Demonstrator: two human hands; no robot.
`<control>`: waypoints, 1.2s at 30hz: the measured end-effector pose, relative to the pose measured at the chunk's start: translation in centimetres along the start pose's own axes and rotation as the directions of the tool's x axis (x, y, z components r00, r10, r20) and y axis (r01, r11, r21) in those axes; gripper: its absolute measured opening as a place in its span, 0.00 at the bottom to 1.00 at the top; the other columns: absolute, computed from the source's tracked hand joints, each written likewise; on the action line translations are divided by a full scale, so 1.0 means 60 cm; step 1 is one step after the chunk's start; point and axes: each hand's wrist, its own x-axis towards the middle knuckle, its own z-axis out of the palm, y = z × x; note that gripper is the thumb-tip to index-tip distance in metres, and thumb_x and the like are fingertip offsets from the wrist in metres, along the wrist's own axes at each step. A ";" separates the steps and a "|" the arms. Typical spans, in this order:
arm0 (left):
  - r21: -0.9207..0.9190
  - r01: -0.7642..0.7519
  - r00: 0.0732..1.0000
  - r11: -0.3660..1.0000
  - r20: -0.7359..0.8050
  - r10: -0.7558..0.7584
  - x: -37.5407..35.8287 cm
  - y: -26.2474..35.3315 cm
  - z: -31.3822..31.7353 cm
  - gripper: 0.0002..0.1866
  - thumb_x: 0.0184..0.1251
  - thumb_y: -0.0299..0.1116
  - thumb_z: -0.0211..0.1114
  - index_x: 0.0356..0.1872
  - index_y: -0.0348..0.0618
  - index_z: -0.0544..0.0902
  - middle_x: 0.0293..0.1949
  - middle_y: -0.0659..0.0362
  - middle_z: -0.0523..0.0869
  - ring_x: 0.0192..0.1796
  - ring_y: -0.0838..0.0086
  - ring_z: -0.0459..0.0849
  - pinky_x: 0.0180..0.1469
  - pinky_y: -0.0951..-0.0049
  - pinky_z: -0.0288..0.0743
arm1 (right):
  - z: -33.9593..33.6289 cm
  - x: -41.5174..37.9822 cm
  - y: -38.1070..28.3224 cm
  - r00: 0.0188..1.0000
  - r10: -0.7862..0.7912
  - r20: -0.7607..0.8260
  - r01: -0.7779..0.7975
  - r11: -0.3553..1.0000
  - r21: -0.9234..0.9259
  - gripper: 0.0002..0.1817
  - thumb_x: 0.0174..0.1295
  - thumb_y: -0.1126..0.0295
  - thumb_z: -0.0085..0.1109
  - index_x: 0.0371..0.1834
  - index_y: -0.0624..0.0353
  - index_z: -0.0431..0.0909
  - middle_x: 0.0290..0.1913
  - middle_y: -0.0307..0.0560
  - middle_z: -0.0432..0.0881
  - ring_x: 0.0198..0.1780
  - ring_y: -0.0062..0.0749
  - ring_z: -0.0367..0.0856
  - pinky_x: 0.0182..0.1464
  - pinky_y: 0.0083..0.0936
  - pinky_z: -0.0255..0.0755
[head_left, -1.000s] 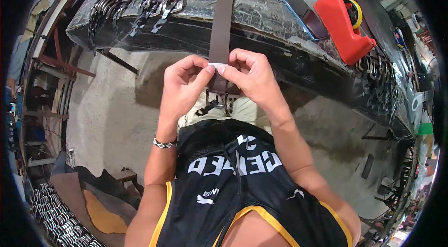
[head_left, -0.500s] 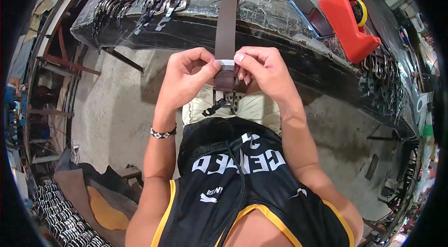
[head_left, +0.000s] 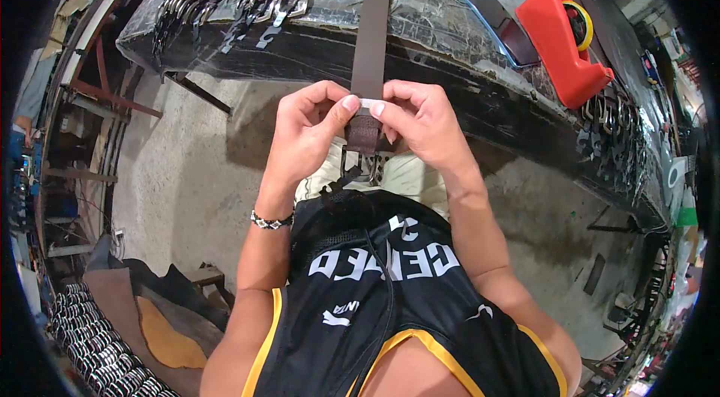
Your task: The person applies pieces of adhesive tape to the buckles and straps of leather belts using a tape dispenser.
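Note:
A dark brown belt runs from the table top down over its front edge toward my lap. Its buckle hangs at the near end, below a folded, textured part of the strap. Across the belt lies a small white strip. My left hand pinches the belt's left edge, with the thumb on the strip. On the opposite edge, my right hand grips likewise, its thumb pressing the strip's right end. The fingers behind the belt are partly hidden.
Several belts with buckles lie at the table's left, and more buckles hang off its right side. A red tape dispenser and a phone rest on the table. Stacked buckles stand at lower left.
Both thumbs have moved inward over the white strip, covering more of it. The view has shifted slightly, so the table and belt appear a little further right.

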 end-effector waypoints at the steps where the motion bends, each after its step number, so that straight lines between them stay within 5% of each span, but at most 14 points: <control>1: 0.016 0.002 1.000 1.000 -0.003 -0.002 0.000 0.001 0.000 0.10 0.76 0.32 0.68 0.38 0.33 0.85 0.32 0.66 0.85 0.36 0.87 0.80 0.37 0.81 0.75 | -0.004 0.000 0.003 1.000 -0.007 0.012 0.007 1.000 0.007 0.09 0.70 0.68 0.65 0.38 0.65 0.84 0.29 0.29 0.79 0.29 0.08 0.72 0.30 0.14 0.66; 12: 0.043 -0.003 1.000 0.999 -0.031 0.005 -0.004 -0.004 0.006 0.10 0.76 0.32 0.68 0.39 0.33 0.85 0.32 0.65 0.86 0.35 0.87 0.80 0.36 0.81 0.75 | -0.003 0.004 -0.004 0.999 0.040 0.000 -0.039 0.992 -0.116 0.12 0.72 0.66 0.63 0.35 0.63 0.82 0.28 0.31 0.78 0.30 0.10 0.73 0.32 0.16 0.69; 18: 0.071 0.006 1.000 0.997 -0.031 -0.004 -0.003 -0.002 -0.003 0.10 0.75 0.33 0.69 0.39 0.33 0.85 0.31 0.66 0.86 0.34 0.87 0.79 0.35 0.82 0.74 | -0.017 0.001 0.001 0.995 0.018 0.095 -0.028 0.994 0.105 0.11 0.73 0.66 0.62 0.36 0.63 0.82 0.27 0.32 0.78 0.29 0.11 0.73 0.32 0.15 0.69; 24: 0.010 0.070 0.997 0.998 -0.036 -0.069 -0.004 0.003 0.002 0.07 0.75 0.28 0.67 0.39 0.34 0.84 0.38 0.65 0.86 0.40 0.86 0.81 0.44 0.82 0.75 | -0.009 -0.004 0.005 0.999 0.032 -0.004 -0.032 0.999 0.000 0.10 0.71 0.65 0.66 0.36 0.62 0.83 0.28 0.29 0.78 0.28 0.09 0.72 0.30 0.14 0.67; 27: 0.046 0.042 0.999 0.998 -0.028 -0.041 0.000 0.004 -0.001 0.09 0.74 0.31 0.69 0.39 0.33 0.85 0.31 0.66 0.86 0.33 0.87 0.80 0.34 0.82 0.74 | -0.004 -0.005 0.004 0.999 -0.020 -0.039 0.019 0.999 -0.026 0.10 0.69 0.66 0.68 0.36 0.62 0.83 0.28 0.28 0.77 0.28 0.07 0.70 0.28 0.13 0.64; 30: -0.013 0.057 0.998 0.998 0.029 -0.057 0.006 0.023 -0.001 0.07 0.71 0.27 0.69 0.38 0.32 0.84 0.31 0.64 0.86 0.34 0.86 0.81 0.35 0.81 0.76 | -0.005 -0.005 -0.005 0.997 -0.031 -0.073 0.029 0.999 -0.038 0.09 0.68 0.67 0.69 0.35 0.62 0.83 0.27 0.27 0.76 0.27 0.06 0.68 0.27 0.13 0.61; 36: 0.205 0.064 0.977 0.977 0.185 -0.102 0.026 0.048 -0.018 0.08 0.66 0.27 0.71 0.36 0.31 0.82 0.30 0.62 0.86 0.33 0.85 0.82 0.33 0.80 0.76 | -0.011 -0.003 -0.005 0.999 -0.022 -0.046 0.018 0.996 -0.083 0.09 0.68 0.68 0.69 0.34 0.62 0.83 0.27 0.25 0.74 0.27 0.05 0.65 0.26 0.13 0.55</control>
